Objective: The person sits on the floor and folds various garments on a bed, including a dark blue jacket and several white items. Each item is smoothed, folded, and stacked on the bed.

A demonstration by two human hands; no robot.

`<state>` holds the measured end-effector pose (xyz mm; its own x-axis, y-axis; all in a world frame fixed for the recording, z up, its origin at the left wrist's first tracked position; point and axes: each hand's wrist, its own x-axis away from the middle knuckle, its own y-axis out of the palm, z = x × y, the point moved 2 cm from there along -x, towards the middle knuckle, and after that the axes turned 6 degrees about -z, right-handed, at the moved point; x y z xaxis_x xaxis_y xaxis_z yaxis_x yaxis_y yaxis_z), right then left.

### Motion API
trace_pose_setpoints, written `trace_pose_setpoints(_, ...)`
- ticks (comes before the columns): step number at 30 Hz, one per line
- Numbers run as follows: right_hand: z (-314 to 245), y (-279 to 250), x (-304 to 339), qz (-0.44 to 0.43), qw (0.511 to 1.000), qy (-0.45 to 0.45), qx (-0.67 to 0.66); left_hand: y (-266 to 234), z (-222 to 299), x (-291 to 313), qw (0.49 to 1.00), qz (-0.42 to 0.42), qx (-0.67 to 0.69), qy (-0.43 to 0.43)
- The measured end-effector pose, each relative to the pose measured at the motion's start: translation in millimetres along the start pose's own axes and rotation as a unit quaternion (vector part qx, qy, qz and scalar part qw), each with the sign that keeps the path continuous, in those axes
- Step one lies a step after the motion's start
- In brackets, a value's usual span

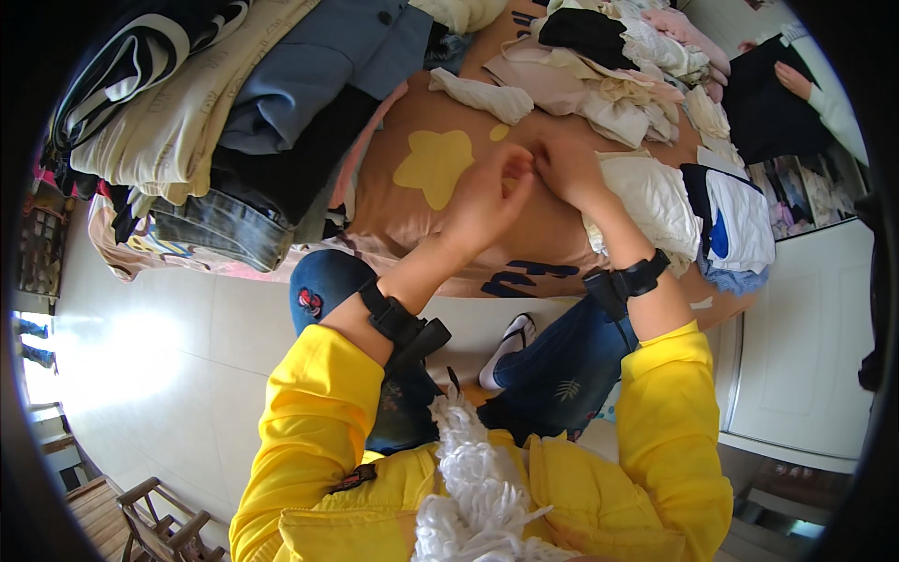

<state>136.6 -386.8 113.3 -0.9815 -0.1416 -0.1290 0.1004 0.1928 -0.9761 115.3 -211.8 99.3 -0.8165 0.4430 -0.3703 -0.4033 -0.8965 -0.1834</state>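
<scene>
Over the brown bedsheet [393, 122] with its yellow star, my two hands are close together. My left hand [494, 190] is loosely curved with its fingers a little apart, and nothing shows in it. Beside it, my right hand [568, 170] has its fingers bent inward; whatever they may pinch is hidden. A rolled white cloth [482, 96] lies just beyond them. Nearest to my right wrist is a folded white garment [651, 201].
At left stand stacked folded clothes, with blue-grey trousers [300, 80], cream cloth [164, 131] and jeans [225, 234]. A loose garment pile [585, 89] lies at the far right. Another person's hand [794, 81] is against a black garment [770, 103]. A wooden chair [164, 525] stands lower left.
</scene>
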Motion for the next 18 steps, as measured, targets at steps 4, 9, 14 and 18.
trace_pose_setpoints(4, -13.0, -15.2, 19.5, -0.027, 0.797, 0.088, -0.596, -3.6, -4.0, -7.0, 0.977, 0.022, 0.206, -0.043)
trace_pose_setpoints(9, -41.1, -27.5, 52.4, 0.008, 0.701, 0.087, -0.708, -1.7, 0.6, -6.1, 0.955, -0.033, 0.295, -0.008)
trace_pose_setpoints(14, -59.8, -24.0, 107.4, -0.021, 0.736, 0.014, -0.676, 3.6, -4.0, -6.8, 0.982, -0.05, 0.179, -0.017)
trace_pose_setpoints(18, -38.7, -8.2, 187.5, 0.088, 0.686, 0.092, -0.716, 11.3, -17.4, -5.4, 0.991, -0.077, 0.106, -0.031)
